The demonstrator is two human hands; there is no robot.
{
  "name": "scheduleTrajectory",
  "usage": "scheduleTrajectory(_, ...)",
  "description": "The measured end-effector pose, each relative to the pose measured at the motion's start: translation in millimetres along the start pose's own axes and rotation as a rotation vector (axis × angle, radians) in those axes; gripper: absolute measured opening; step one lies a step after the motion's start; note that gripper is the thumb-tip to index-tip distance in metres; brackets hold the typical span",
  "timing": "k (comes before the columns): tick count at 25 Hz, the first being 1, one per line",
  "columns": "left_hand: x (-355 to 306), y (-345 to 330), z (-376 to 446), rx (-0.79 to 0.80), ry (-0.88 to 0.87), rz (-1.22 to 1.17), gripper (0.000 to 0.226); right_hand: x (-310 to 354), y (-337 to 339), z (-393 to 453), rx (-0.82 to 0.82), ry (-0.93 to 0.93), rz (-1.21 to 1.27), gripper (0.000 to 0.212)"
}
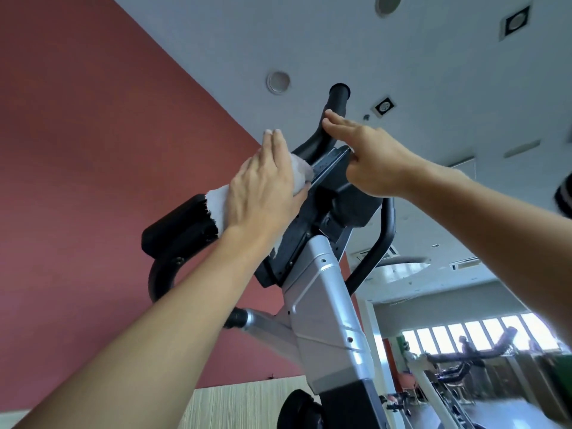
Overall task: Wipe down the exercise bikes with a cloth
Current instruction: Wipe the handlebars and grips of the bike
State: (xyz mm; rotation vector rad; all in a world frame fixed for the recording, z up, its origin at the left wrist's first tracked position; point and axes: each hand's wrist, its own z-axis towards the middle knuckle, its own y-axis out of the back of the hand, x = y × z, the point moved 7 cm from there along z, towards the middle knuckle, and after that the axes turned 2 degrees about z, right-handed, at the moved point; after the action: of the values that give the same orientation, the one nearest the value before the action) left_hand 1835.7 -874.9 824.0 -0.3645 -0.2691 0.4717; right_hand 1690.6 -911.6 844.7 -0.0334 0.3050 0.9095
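The person stands close under the bike point(325, 292), both arms raised to its console point(340, 193).

**Hands**
- Left hand point(263, 187): fingers straight and together, laid flat over the cloth point(216, 202) and pressing it against the console's left edge. The fingertips reach past the upper edge of the cloth.
- Right hand point(368, 156): fingers straight and close together, extended across the black handlebar point(334, 109) just above the console. The thumb sits at the console's top corner. Whether the fingers touch the bar or only pass in front of it cannot be told.

**Cloth**
- White, towel-like. It lies under the left palm, between the hand and the console, with one end showing below the wrist side of the hand, just beside the black arm pad point(176, 230).

**Progress (judgement)**
- The wipe is at the console of this bike. Nothing shows which surfaces are already clean.
- Handlebar, arm pad and silver post point(328, 335) below the wrists probably remain, or cannot be confirmed done.
- More bikes point(464, 363) stand far off to the right of the right forearm; these appear untouched by either hand, so most of the task likely remains.

**Markings**
- No brand, label or writing is legible on the console, post or cloth.
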Motion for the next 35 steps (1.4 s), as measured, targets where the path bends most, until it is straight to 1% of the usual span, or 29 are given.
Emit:
scheduleTrajectory(2, -8, 0, 12, 0.028, 0.022, -0.011, 0.092, 7, 0, 1, 0.012, -0.007, -0.011, 0.085)
scheduleTrajectory(4, -19, -5, 24, 0.044, -0.002, -0.049, 0.094, 9, 0, 0, -0.011, -0.03, -0.02, 0.085)
scheduleTrajectory(7, -7, -5, 8, -0.054, -0.046, 0.004, 0.093, 12, -9, -6, -0.04, -0.059, -0.065, 0.085)
scheduleTrajectory(9, 12, -1, -19, -0.127, -0.041, 0.046, 0.091, 20, -15, -9, -0.038, -0.008, -0.094, 0.084)
scheduleTrajectory(11, 22, -1, -33, -0.109, -0.051, 0.075, 0.091, 28, -19, -12, -0.018, 0.049, -0.102, 0.083)
scheduleTrajectory(13, 17, 1, -26, -0.056, -0.025, 0.039, 0.092, 32, -21, -13, 0.0, 0.087, -0.105, 0.081)
scheduleTrajectory(15, 10, 0, -14, -0.021, -0.015, 0.007, 0.091, 35, -22, -14, -0.011, 0.084, -0.102, 0.079)
scheduleTrajectory(17, 12, 0, -15, -0.059, -0.064, -0.007, 0.09, 37, -24, -16, -0.015, 0.065, -0.108, 0.077)
scheduleTrajectory(19, 30, -1, -30, -0.097, -0.091, -0.008, 0.089, 39, -26, -17, -0.007, 0.052, -0.115, 0.075)
scheduleTrajectory(22, 52, -5, -53, -0.119, -0.083, 0.041, 0.096, 44, -26, -18, 0.003, 0.036, -0.142, 0.07)
scheduleTrajectory(25, 48, -5, -44, -0.089, -0.053, 0.034, 0.106, 60, -30, -17, 0.03, 0.077, -0.166, 0.065)
scheduleTrajectory(27, 45, -5, -40, -0.094, -0.095, 0.034, 0.1, 67, -34, -17, 0.018, 0.09, -0.17, 0.064)
scheduleTrajectory(29, 54, -6, -53, -0.154, -0.13, 0.065, 0.089, 70, -40, -18, -0.009, 0.086, -0.153, 0.063)
scheduleTrajectory(31, 65, -9, -75, -0.222, -0.146, 0.142, 0.083, 70, -47, -23, -0.017, 0.083, -0.135, 0.065)
scheduleTrajectory(32, 70, -10, -82, -0.235, -0.14, 0.172, 0.081, 70, -52, -26, 0.006, 0.084, -0.132, 0.07)
scheduleTrajectory(35, 65, -10, -71, -0.226, -0.098, 0.125, 0.079, 69, -70, -31, 0.09, 0.076, -0.205, 0.085)
